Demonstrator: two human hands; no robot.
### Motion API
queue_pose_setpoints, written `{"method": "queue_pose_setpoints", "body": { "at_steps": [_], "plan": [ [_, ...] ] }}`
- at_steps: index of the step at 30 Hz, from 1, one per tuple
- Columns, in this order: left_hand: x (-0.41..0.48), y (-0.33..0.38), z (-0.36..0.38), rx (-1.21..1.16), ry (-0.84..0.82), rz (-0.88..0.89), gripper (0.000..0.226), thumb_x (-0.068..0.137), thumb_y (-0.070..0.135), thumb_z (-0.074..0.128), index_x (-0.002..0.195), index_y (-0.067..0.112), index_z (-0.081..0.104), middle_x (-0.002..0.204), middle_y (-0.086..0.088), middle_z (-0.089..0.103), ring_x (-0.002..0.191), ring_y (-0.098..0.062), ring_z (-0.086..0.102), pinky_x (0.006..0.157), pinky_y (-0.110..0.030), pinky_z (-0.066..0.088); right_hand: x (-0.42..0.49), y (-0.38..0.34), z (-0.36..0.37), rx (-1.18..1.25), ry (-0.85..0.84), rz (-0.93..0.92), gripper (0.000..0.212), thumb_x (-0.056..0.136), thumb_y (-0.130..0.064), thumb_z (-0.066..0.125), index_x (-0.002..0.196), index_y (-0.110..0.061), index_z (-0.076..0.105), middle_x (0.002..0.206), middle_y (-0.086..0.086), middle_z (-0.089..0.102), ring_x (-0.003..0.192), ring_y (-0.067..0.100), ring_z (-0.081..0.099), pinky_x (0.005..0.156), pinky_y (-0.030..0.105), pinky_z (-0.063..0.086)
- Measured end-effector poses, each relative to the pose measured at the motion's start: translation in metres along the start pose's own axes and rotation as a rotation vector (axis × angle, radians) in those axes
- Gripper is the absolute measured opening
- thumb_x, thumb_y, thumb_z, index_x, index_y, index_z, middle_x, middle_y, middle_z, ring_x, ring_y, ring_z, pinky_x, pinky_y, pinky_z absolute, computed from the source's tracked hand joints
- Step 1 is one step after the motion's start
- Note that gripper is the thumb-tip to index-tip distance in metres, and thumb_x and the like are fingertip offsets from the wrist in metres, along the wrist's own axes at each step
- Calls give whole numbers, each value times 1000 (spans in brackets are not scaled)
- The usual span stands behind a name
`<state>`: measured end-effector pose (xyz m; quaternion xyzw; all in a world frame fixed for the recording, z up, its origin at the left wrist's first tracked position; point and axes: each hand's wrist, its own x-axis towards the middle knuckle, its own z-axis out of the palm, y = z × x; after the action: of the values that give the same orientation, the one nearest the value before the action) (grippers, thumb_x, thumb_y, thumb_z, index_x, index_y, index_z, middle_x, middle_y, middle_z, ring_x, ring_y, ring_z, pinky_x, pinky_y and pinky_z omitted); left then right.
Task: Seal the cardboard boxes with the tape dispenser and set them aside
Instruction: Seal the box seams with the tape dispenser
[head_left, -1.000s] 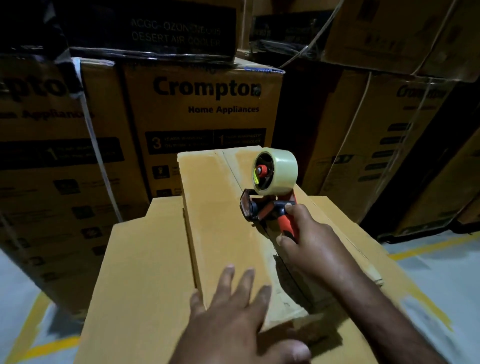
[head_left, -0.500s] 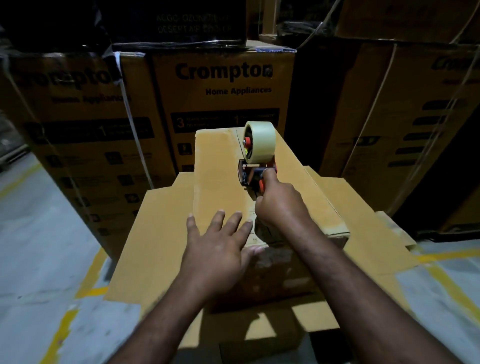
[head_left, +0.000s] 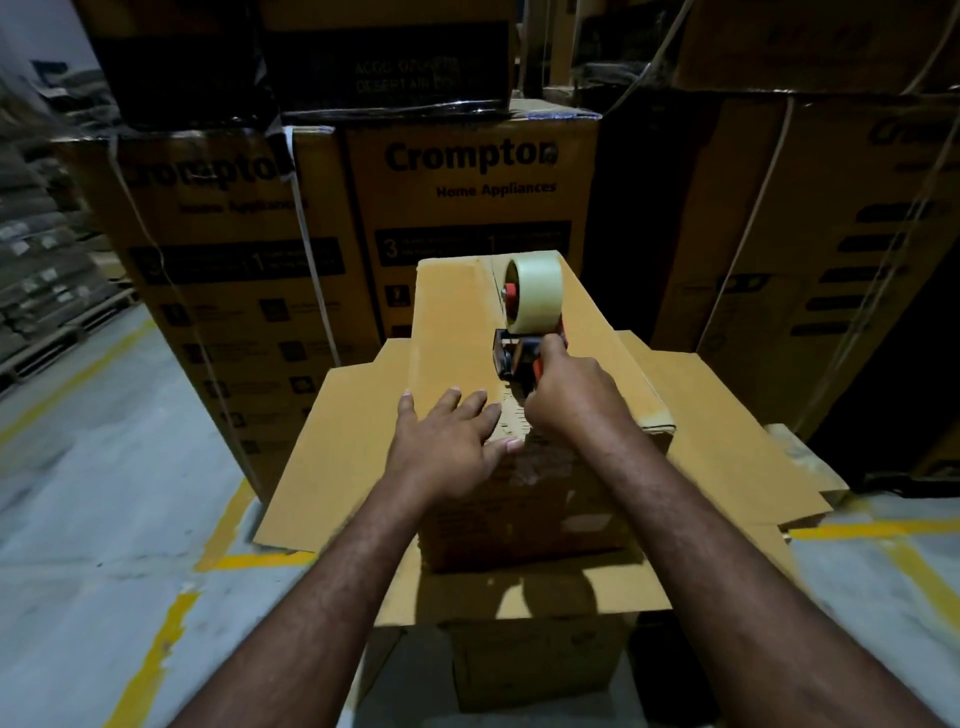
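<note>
A long narrow cardboard box (head_left: 452, 332) lies lengthwise away from me on a flat sheet of cardboard (head_left: 337, 467). My left hand (head_left: 449, 441) presses flat on the box's near end, fingers spread. My right hand (head_left: 571, 400) grips the orange handle of the tape dispenser (head_left: 527, 317), which stands on the box top along the centre seam. The dispenser's roll of clear tape points up. A strip of tape shows on the box top and near face between my hands.
Tall stacked cartons printed "Crompton Home Appliances" (head_left: 467, 208) stand close behind the box and to both sides. Another box (head_left: 535, 665) sits beneath the flat sheet. Grey floor with yellow lines (head_left: 156, 660) lies to the left and right.
My view has pulled back and both arms now stretch out. The dispenser has moved toward the near end of the box, with my left hand still pressing beside it.
</note>
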<state>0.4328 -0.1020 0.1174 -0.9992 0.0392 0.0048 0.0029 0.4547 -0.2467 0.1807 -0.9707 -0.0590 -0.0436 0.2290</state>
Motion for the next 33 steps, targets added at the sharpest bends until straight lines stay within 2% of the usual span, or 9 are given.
{"method": "queue_pose_setpoints", "body": {
  "at_steps": [8,11,13,18,20,24,28,31,33],
  "plan": [
    [1,0,4,-28,9,-2,81,98,72,16,162,22,14,171,3,7,157,-17,5,120,-67,0,-60,-6,-28,-111,-94,-4,58,86,-25,73,132,-24,37,104,10,57,91,30,57,68,38,49],
    [4,-4,-5,-83,-48,32,90,94,77,32,162,21,14,171,2,8,157,-17,8,119,-69,0,-71,-12,-31,-117,-87,28,62,84,-24,74,133,-25,37,107,9,59,93,29,58,69,38,51],
    [13,-11,-16,-150,-101,69,108,84,81,50,162,20,8,171,2,4,157,-19,7,117,-73,-2,-75,-16,-33,-105,-87,56,63,84,-20,73,134,-24,37,102,8,56,93,29,57,68,37,49],
    [42,-19,-30,-225,-203,231,140,65,78,75,162,21,-8,170,3,-14,155,-22,-19,114,-73,-14,-80,-24,-41,-107,-95,108,65,83,-18,72,137,-26,37,109,9,55,98,30,58,78,42,56],
    [46,-16,-28,-254,-210,254,141,64,74,79,162,20,-6,170,3,-13,154,-22,-20,115,-69,-16,-81,-24,-44,-99,-87,114,60,85,-16,68,137,-25,39,108,8,54,97,28,57,79,42,57],
    [41,-11,-25,-310,-186,251,132,66,67,82,163,23,3,171,0,-7,155,-22,-15,117,-64,-19,-91,-22,-51,-75,-115,118,59,88,-19,68,139,-25,39,105,4,50,94,23,55,61,29,48],
    [38,-15,-25,-373,-181,246,123,69,61,83,162,31,9,170,-13,-6,156,-30,-11,118,-60,-20,-108,-28,-54,-129,-120,120,63,87,-22,70,140,-26,37,92,0,46,90,22,53,64,31,46],
    [33,-13,-27,-378,-202,261,113,74,58,81,162,35,14,169,-14,-7,155,-33,-10,118,-58,-21,-115,-29,-53,-152,-94,121,62,88,-21,68,141,-26,36,82,-4,40,81,18,52,59,29,45],
    [32,-12,-27,-400,-210,261,105,75,55,82,159,38,22,170,-11,-4,155,-33,-9,118,-56,-19,-121,-25,-52,-151,-77,124,60,89,-21,66,140,-28,35,83,-3,42,79,18,54,62,32,52]
  ]
}}
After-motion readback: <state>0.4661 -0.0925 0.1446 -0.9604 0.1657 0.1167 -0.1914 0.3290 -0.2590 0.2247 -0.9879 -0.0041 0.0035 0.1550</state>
